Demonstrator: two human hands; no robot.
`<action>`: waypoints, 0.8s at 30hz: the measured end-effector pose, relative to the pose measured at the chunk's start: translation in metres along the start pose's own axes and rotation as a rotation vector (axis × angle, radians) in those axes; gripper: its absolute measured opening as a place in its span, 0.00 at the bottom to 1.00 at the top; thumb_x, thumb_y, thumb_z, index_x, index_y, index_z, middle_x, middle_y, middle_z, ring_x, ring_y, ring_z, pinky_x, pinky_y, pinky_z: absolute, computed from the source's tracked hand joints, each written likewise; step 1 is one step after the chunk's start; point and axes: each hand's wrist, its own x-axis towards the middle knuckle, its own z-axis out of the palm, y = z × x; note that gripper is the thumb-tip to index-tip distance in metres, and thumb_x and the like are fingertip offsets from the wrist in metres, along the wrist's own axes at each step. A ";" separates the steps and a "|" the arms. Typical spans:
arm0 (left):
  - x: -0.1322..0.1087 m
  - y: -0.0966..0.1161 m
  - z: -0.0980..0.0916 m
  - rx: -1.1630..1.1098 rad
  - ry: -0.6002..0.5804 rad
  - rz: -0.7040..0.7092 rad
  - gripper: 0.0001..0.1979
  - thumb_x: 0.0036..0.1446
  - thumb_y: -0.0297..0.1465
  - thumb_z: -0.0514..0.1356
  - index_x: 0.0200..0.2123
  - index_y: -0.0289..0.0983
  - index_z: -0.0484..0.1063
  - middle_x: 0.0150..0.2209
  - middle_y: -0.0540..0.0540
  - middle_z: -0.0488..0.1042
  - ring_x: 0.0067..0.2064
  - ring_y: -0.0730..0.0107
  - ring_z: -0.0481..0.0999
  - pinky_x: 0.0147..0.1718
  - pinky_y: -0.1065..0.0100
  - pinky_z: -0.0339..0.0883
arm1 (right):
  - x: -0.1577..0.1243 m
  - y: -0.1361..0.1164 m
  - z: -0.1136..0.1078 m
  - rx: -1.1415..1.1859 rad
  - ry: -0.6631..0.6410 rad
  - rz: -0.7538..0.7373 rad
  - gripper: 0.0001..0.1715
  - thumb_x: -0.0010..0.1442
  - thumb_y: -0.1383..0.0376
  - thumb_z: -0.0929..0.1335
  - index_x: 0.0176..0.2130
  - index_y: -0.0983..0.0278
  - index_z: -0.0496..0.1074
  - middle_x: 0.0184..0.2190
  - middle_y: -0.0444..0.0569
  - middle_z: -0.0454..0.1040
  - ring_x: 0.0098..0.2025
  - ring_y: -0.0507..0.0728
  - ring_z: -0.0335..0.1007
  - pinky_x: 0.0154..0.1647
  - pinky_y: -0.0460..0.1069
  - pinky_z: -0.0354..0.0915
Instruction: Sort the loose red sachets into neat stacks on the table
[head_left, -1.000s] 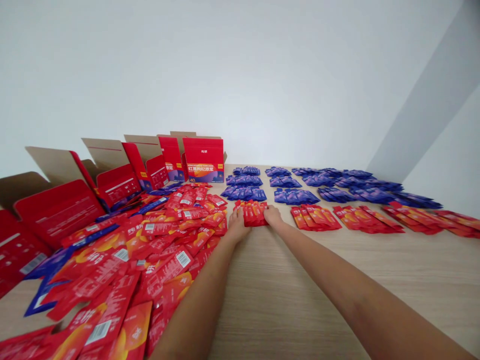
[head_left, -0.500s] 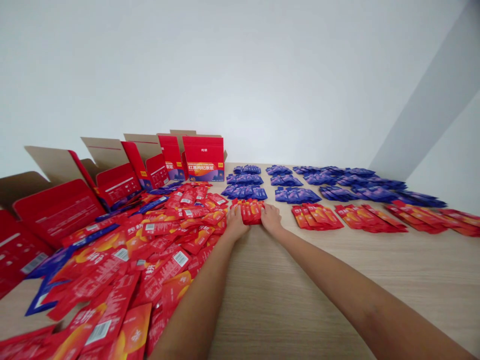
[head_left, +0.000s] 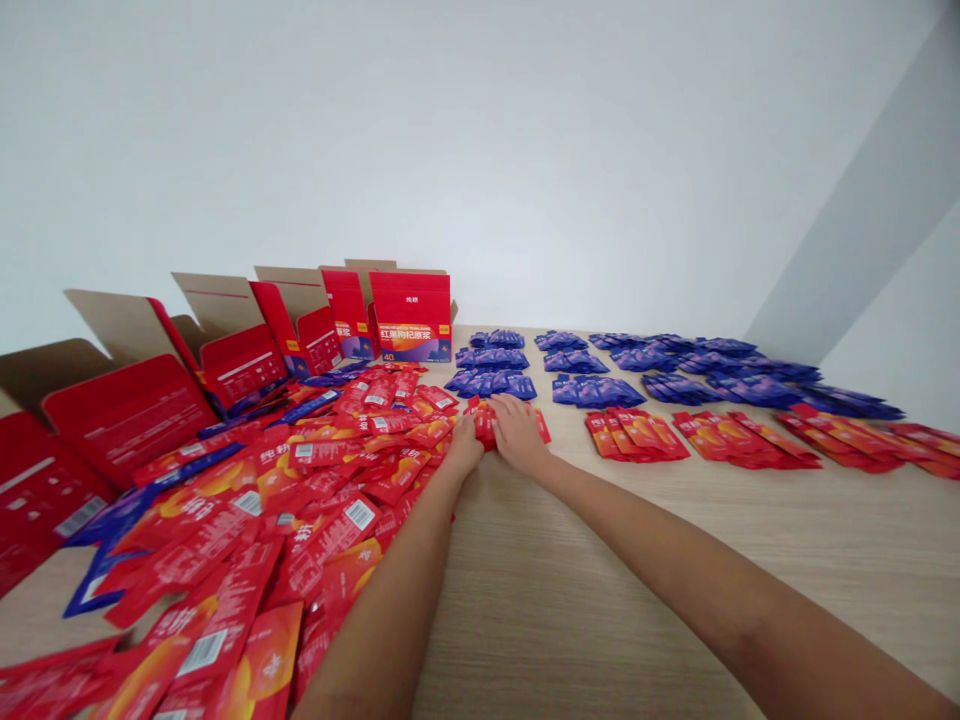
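Observation:
A small row of red sachets [head_left: 486, 428] with orange print lies on the table in front of me, partly covered by my hands. My left hand [head_left: 465, 450] is closed at the row's left edge, its fingertips mostly hidden. Across the top of the sachets lies my right hand [head_left: 517, 436], fingers stretched forward, with a bit of red showing beyond its right side. Just left of my left hand spreads a large loose heap of red sachets [head_left: 322, 490], with some blue ones [head_left: 187, 465] among them.
Open red cartons [head_left: 411, 310] stand along the back left. Blue sachet piles [head_left: 596, 390] sit in rows toward the wall [head_left: 525, 160]. Fanned red sachet piles [head_left: 636, 436] continue rightward along the wooden table [head_left: 585, 600].
My right hand has shifted left from the right side of the red sachets onto their top. The sachets' right end now shows past it. My left hand stays at the left edge.

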 end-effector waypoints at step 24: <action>0.048 -0.017 -0.041 0.759 -0.179 -0.157 0.25 0.59 0.36 0.50 0.60 0.44 0.61 0.66 0.40 0.54 0.66 0.37 0.47 0.58 0.36 0.36 | 0.015 -0.003 0.021 -0.079 -0.183 -0.079 0.23 0.65 0.61 0.55 0.52 0.64 0.69 0.57 0.58 0.67 0.59 0.67 0.58 0.59 0.71 0.45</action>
